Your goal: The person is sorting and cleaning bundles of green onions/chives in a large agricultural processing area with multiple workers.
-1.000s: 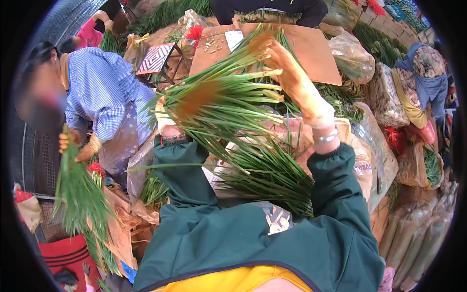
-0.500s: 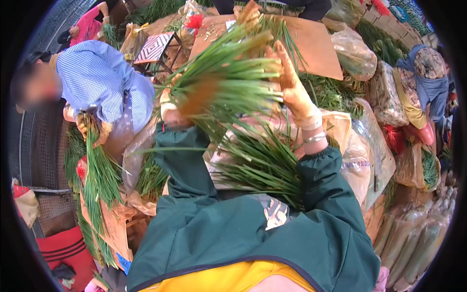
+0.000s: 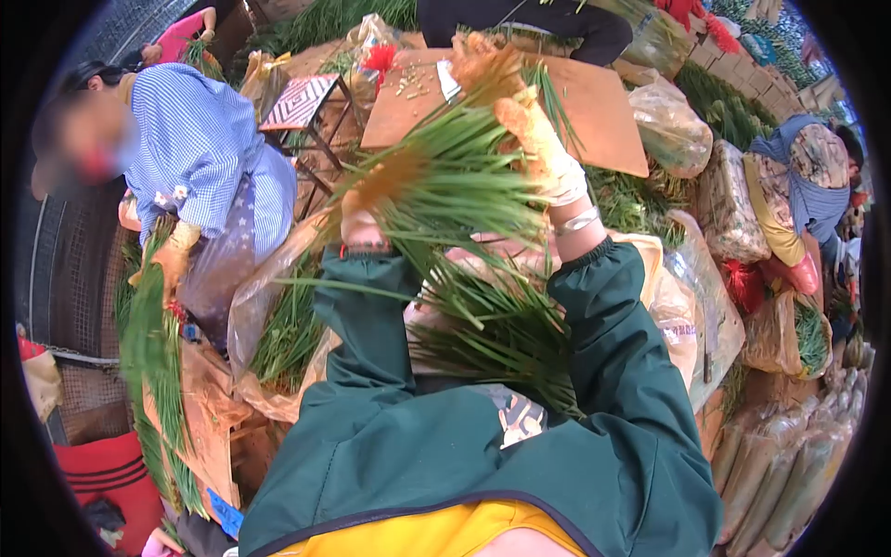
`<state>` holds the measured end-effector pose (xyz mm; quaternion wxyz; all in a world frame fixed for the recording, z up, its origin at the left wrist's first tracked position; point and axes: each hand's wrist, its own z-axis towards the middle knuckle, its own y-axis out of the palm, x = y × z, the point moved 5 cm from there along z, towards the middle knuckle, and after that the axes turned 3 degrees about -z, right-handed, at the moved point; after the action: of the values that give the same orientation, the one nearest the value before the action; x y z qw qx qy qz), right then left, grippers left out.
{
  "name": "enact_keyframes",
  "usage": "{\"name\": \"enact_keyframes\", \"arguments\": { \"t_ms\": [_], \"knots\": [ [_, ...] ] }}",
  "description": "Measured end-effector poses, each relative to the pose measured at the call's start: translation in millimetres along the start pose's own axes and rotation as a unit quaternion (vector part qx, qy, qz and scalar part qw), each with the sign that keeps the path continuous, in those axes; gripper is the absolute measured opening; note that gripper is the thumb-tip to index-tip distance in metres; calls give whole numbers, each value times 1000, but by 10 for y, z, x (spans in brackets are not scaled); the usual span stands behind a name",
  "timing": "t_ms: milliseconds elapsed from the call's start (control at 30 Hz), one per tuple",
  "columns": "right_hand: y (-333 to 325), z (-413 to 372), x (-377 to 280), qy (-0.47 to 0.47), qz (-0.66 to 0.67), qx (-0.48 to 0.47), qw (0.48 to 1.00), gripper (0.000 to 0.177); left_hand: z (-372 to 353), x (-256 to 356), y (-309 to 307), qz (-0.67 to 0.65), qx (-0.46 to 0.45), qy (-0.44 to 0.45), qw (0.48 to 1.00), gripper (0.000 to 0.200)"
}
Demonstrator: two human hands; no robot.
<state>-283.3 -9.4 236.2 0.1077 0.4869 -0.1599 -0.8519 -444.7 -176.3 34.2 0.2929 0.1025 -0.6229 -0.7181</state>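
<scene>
Between my gloved hands is a thick bunch of garlic chives (image 3: 455, 167), its pale stem ends toward the right and its leaves fanned to the left. My left hand (image 3: 379, 190), in an orange-tan glove blurred by motion, is closed on the leafy side. At the stem ends my right hand (image 3: 534, 139), in a matching glove, has its fingers bent round the bunch. More loose chives (image 3: 501, 330) lie on my lap below, some leaves trailing toward my left sleeve.
An orange-brown board (image 3: 594, 111) lies ahead, with a blurred orange shape at its near edge. On the left, a person in a checked blue top (image 3: 190, 139) handles chives beside a small stool (image 3: 299, 100). Plastic bags (image 3: 670, 125) and wrapped bundles (image 3: 789, 464) stand on the right.
My right hand has moved slightly left and its spread fingers have bent in at the stem ends. The bunch sits a little lower. The person on the left has shifted their chives.
</scene>
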Motion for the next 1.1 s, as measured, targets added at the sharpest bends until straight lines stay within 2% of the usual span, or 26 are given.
{"name": "enact_keyframes", "arguments": {
  "t_ms": [67, 100, 133, 200, 233, 267, 300, 333, 367, 400, 433, 467, 500, 533, 567, 600, 667, 733, 767, 800, 833, 867, 933, 967, 1000, 1100],
  "knots": [
    [70, 28, -60, 16, 12, 4, 1000, 46, -34, -12, 84, -2, -25, -2, 1000, 44],
    [14, -12, 13, 54, 55, 70, 995, 49, -48, -38, 144, 2, -48, -4, 999, 44],
    [21, -6, 27, 68, 79, 60, 993, 42, -71, -78, 230, 6, -81, -9, 997, 44],
    [60, 59, 67, 103, 131, 145, 975, 32, -116, -198, 467, 17, -199, -21, 980, 44],
    [-51, 162, 215, 102, 128, 142, 976, 32, -142, 138, -172, 112, 36, 68, 991, 34],
    [-248, 329, 418, 29, 172, 106, 979, 28, -137, -327, 536, -114, -12, -10, 993, 51],
    [-253, 454, 401, -43, 214, 70, 973, 25, -70, -366, 703, -54, 109, 51, 991, 48],
    [-302, 504, 423, -44, 212, 67, 974, 25, -76, -325, 714, 6, 229, 111, 967, 44],
    [-424, 544, 436, -59, 218, 126, 966, 23, -60, -223, 219, -60, 150, 35, 986, 46],
    [-492, 596, 397, -76, 223, 183, 954, 22, -7, -199, 336, -123, 66, -41, 989, 48],
    [-543, 656, 323, -77, 227, 197, 951, 21, -59, -334, 520, -241, -74, -161, 954, 51],
    [-587, 700, 267, -78, 227, 211, 948, 24, -64, -335, 639, -185, -184, -189, 947, 50],
    [-653, 793, 234, -77, 242, 174, 952, 25, 95, -317, 304, -159, 91, -37, 982, 52],
    [-679, 853, 167, -75, 256, 138, 954, 26, 30, -281, 74, -118, 359, 117, 918, 55],
    [-762, 849, 72, -81, 179, 152, 969, 26, -77, -155, 172, 22, 331, 139, 933, 50],
    [-853, 901, 18, -82, 205, 118, 968, 26, -114, -80, 65, -10, 391, 154, 907, 45],
    [-919, 912, -190, -108, 197, 148, 963, 24, -224, -19, 330, 139, 347, 224, 900, 44],
    [-1181, 1000, -310, -139, 166, 123, 969, 26, -342, 306, -368, 175, 325, 316, 874, 35],
    [-1217, 1008, -414, -146, 155, 110, 971, 25, -413, 524, -1068, 83, 330, 281, 897, 22],
    [-1227, 1008, -502, -154, 146, 99, 972, 25, -515, 526, -1047, 68, 395, 221, 889, 19],
    [-1241, 1003, -519, -161, 164, 96, 968, 23, -630, 716, -1861, 20, 441, 232, 867, 24],
    [-1160, 1003, -538, -150, 143, 82, 975, 25, -626, 672, -1880, 19, 442, 228, 867, 24],
    [-1131, 993, -466, -129, 111, 101, 980, 24, -819, 574, -2004, -20, 587, 231, 776, 32],
    [-1193, 1011, -418, -102, 114, 109, 982, 25, -852, 534, -2087, -11, 605, 210, 768, 33],
    [-1070, 938, -438, -84, 110, 183, 973, 27, -875, 540, -2284, 21, 609, 179, 772, 34],
    [-1150, 894, -380, -48, 106, 192, 974, 29, -902, 736, -2827, 184, 584, 54, 788, 38]
  ]
}}
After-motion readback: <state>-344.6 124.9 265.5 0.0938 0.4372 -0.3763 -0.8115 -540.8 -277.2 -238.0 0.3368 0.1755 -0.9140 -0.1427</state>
